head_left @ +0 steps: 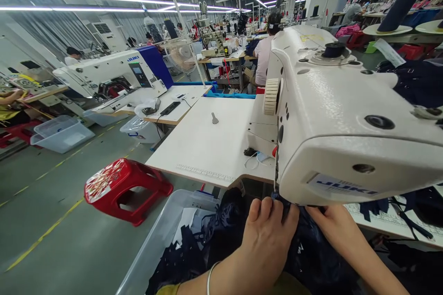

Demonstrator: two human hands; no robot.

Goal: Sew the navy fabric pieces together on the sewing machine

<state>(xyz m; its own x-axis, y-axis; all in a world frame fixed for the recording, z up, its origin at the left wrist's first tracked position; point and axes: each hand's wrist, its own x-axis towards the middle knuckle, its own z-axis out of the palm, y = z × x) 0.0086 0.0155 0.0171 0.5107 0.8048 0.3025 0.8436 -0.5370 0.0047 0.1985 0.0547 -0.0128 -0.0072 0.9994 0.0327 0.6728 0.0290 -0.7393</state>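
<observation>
Most of the right side is taken up by a white machine [346, 97], marked JUKI on its end. It is set on a white surface [183, 145], which is stretched out to the left behind it. Farther back on the left, a second machine [110, 73] in white and blue is seen. Below the near edge of the surface, a clear bin [145, 239] is filled partly with dark scraps [183, 253]. On the floor to its left, a red stool [119, 184] is placed, its seat patterned in red and white. Dark blue cloth [321, 258] is held low under the front of the machine, between and below both hands.

By the left hand [268, 230], its fingers curled closed, the cloth is gripped near the needle end. By the right hand [335, 221], the cloth is touched just beside; its fingertips are hidden by the machine, so how far they are closed cannot be told. A scale [206, 173] is printed along the surface edge. A bangle [208, 279] is worn on the left wrist. A small grey plate [214, 120] is left lying flat on the surface.
</observation>
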